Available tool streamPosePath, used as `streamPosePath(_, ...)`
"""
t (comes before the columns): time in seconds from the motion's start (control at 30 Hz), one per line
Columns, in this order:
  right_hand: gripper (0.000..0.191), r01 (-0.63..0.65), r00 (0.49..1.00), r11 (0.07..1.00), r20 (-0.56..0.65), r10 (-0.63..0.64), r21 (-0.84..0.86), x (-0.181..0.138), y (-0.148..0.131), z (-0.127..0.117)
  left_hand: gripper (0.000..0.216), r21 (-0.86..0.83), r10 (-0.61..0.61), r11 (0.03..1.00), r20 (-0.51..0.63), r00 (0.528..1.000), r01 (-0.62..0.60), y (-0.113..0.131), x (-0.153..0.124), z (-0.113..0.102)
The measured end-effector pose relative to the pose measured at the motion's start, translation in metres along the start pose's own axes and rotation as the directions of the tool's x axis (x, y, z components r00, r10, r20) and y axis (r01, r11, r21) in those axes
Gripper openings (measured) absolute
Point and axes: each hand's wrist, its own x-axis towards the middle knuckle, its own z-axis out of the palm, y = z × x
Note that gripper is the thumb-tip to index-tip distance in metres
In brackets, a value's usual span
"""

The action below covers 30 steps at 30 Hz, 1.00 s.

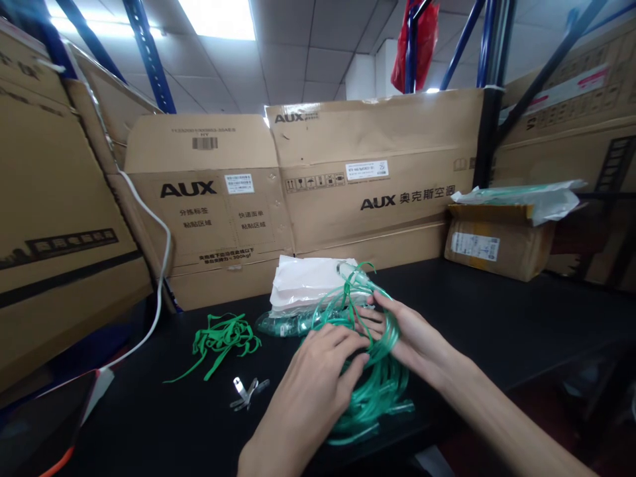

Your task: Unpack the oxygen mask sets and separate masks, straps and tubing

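A bundle of clear green plastic tubing (380, 391) hangs in loose coils between my hands at the front of the black table. My right hand (405, 328) supports the coils from the right, its thumb over them and its fingers behind. From the left, my left hand (325, 371) curls its fingers round the tubing's near side; the tubing partly hides its fingertips. A thin green strap (350, 295) loops over the top of the bundle, beside a clear plastic end piece (355, 275). Just behind lie white plastic-wrapped packs (313, 281) and a clear green plastic piece (283, 324).
Tangled flat green straps (226, 341) and small shiny metal strips (243, 394) lie on the left of the table (163, 417). A phone (44, 424) and white cable (166, 245) occupy the left edge. Cardboard panels (318, 228) stand behind; a small carton (497, 245) sits right.
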Motion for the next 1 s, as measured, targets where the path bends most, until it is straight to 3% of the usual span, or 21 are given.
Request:
streamPosePath(0.23, 0.018, -0.025, 1.000, 1.000, -0.019, 0.025, 0.016, -0.002, -0.005, 0.000, 0.020, -0.052, -0.088, 0.995, 0.016, 0.996, 0.089, -0.002, -0.001, 0.001)
streamPosePath(0.4, 0.027, -0.047, 0.999, 0.997, -0.007, 0.047, 0.060, -0.004, -0.007, 0.006, 0.023, -0.130, -0.070, 0.989, 0.038, 0.997, 0.074, -0.003, 0.001, 0.002)
streamPosePath(0.53, 0.035, -0.027, 0.999, 0.995, 0.030, 0.024, 0.091, -0.004, -0.012, 0.008, 0.022, -0.148, -0.150, 0.981, -0.158, 0.976, 0.127, -0.004, 0.003, 0.000)
streamPosePath(0.63, 0.036, 0.028, 0.997, 0.994, 0.070, -0.036, 0.108, -0.005, -0.018, 0.008, 0.028, -0.131, -0.368, 0.930, -0.268, 0.891, 0.345, -0.008, 0.002, -0.008)
streamPosePath(0.73, 0.034, 0.084, 0.984, 0.990, 0.145, -0.100, 0.117, -0.010, -0.021, 0.009, 0.044, -0.120, -0.581, 0.814, -0.174, 0.795, 0.569, -0.016, 0.003, -0.014)
streamPosePath(0.8, 0.029, 0.107, 0.972, 0.988, 0.197, -0.127, 0.112, -0.015, -0.021, 0.012, 0.056, -0.117, -0.652, 0.757, -0.061, 0.756, 0.643, -0.021, 0.003, -0.015)
streamPosePath(0.9, 0.020, 0.126, 0.955, 0.989, 0.259, -0.142, 0.079, -0.020, -0.020, 0.016, 0.071, -0.195, -0.655, 0.731, 0.068, 0.753, 0.654, -0.027, 0.003, -0.011)
streamPosePath(1.0, 0.018, 0.145, 0.947, 0.989, 0.287, -0.145, 0.023, -0.021, -0.018, 0.015, 0.076, -0.333, -0.608, 0.729, 0.087, 0.789, 0.598, -0.034, 0.002, -0.006)
